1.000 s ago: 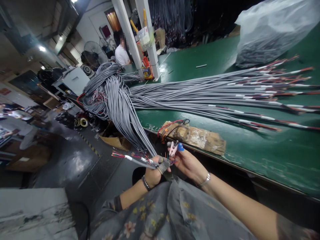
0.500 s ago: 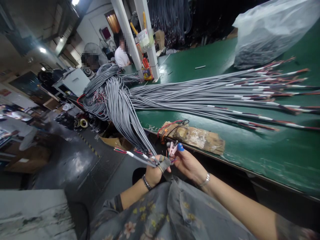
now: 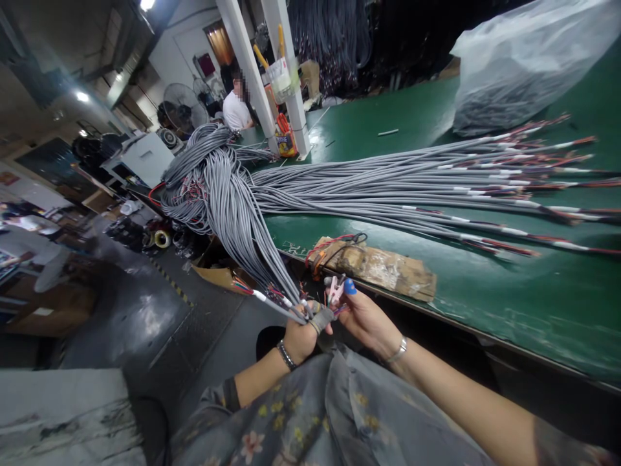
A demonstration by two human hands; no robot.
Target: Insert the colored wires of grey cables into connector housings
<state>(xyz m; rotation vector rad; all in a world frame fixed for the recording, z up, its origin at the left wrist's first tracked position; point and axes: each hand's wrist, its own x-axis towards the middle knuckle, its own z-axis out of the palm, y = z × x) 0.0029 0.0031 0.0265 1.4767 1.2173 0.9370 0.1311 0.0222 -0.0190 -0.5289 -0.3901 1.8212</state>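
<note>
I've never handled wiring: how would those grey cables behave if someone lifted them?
The grey cables would probably sag, since they droop beyond the green table. Together they look fairly heavy, being so many. Their splayed wire ends might snag.

Left hand [image 3: 301, 335] grips; right hand [image 3: 361, 318] pinches close beside it.

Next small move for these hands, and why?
Probably separate one coloured wire with the right hand: several coloured wires lie close together between the hands, just below the pink clip, while the left hand grips the grey cables.
</note>
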